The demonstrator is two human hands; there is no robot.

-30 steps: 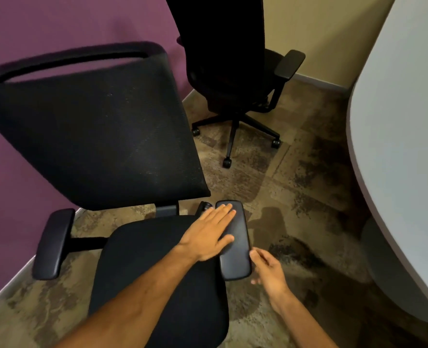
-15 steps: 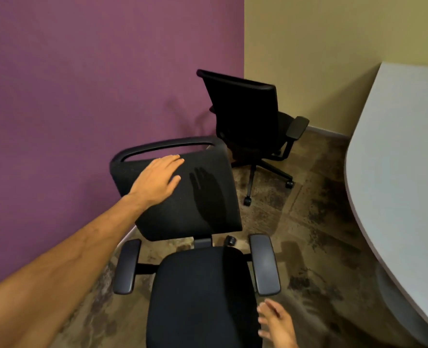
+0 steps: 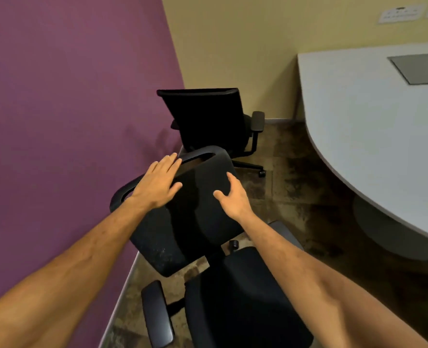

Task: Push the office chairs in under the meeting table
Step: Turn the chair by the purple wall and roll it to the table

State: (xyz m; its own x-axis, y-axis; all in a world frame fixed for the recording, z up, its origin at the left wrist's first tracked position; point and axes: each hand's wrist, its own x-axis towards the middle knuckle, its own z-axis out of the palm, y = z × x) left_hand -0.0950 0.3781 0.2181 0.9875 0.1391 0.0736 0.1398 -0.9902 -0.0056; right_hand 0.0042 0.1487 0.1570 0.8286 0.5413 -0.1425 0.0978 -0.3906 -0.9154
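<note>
Head view, purple wall (image 3: 70, 109), grey table (image 3: 373, 126), patterned carpet (image 3: 305, 187)

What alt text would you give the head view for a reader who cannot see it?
Both bare hands rest on the backrest of the near office chair, the left hand by its top rail, the right hand on its front. A second office chair stands in the corner; the meeting table is at right.

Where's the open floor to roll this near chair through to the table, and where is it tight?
Open carpet lies between the near chair and the table edge, past the right hand. It is crowded on the left: the left hand side sits close to the purple wall, with the far chair just behind.
</note>
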